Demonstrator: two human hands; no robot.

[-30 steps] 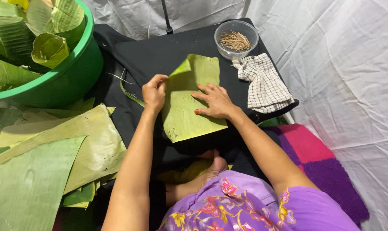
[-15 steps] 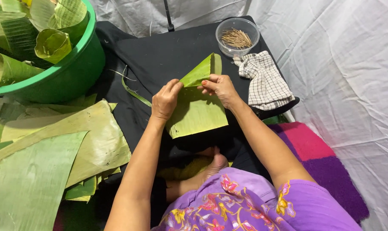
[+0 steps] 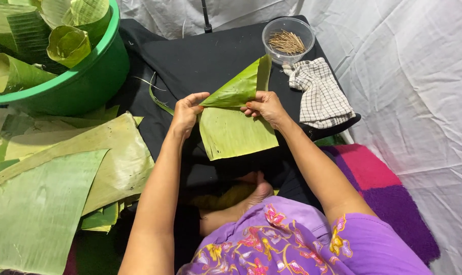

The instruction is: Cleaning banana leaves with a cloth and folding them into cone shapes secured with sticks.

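A green tub [image 3: 88,81] of rolled leaves stands far left above a stack of flat banana leaves [image 3: 53,193]. At centre, the left hand [image 3: 184,113] and right hand [image 3: 264,106] pinch a banana leaf piece [image 3: 236,130] (its top folded over) with closed fingers, over the black cloth [image 3: 190,56]. Far right sit a clear bowl of sticks [image 3: 288,40] and a checked cloth [image 3: 320,94].
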